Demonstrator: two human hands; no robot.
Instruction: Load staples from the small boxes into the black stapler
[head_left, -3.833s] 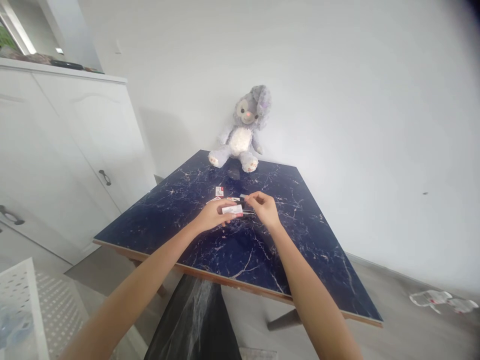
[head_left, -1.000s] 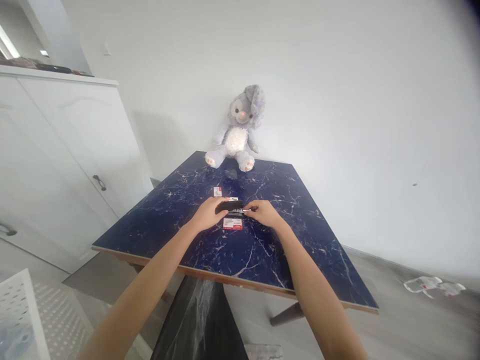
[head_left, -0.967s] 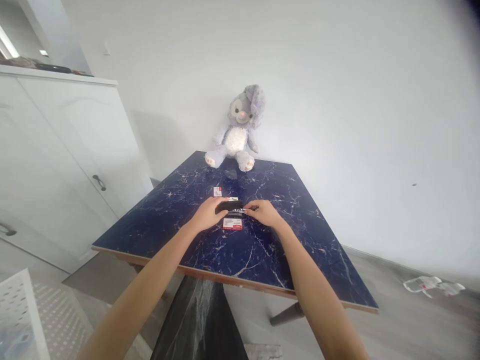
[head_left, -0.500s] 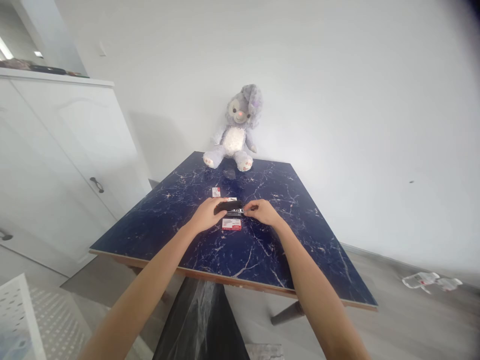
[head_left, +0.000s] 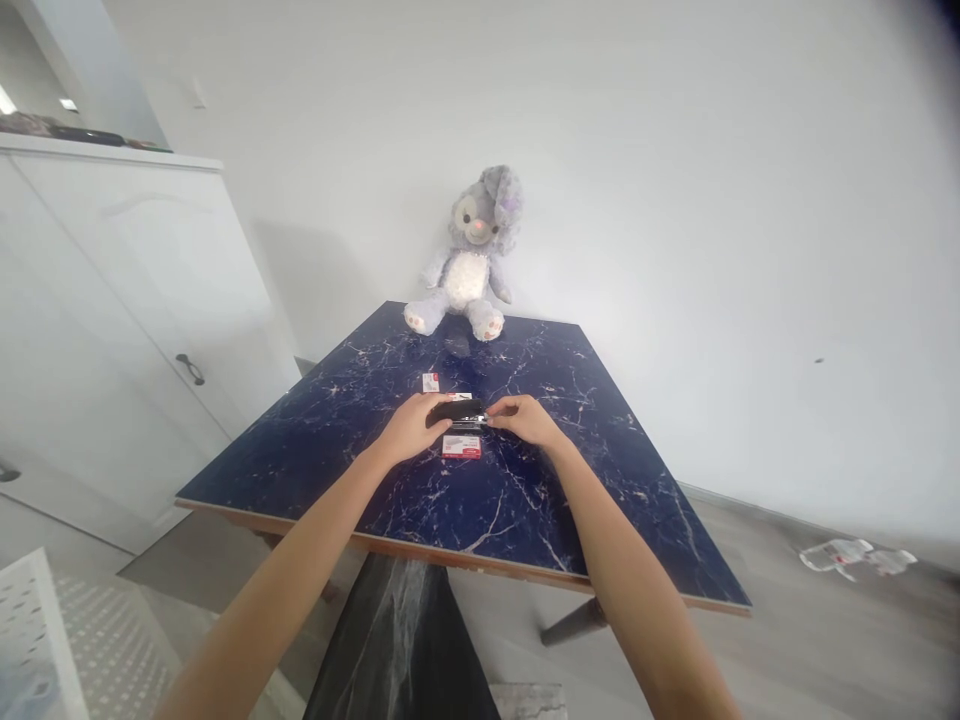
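Stapler [head_left: 466, 409], black, metal parts showing at its right half; held between both hands over the middle of the dark blue table [head_left: 322, 450]. Left to right: left hand [head_left: 411, 428], clamped on the stapler's left end, thumb on the near side, fingers on the far, apparently to steady it. Small red-and-white packet [head_left: 430, 382], just beyond that hand, apart from the stapler. Red-and-white box [head_left: 460, 447], lying just on the stapler's near side, probably put there to stay within reach. Right hand [head_left: 529, 418], thumb and forefinger pinched on metal at the stapler's right end, likely for fine control. Obscured: the left end, under the fingers; most of a pale item [head_left: 461, 396] behind the stapler; the pinched metal's shape; box print, illegible. Whether the stapler touches the tabletop cannot be told.
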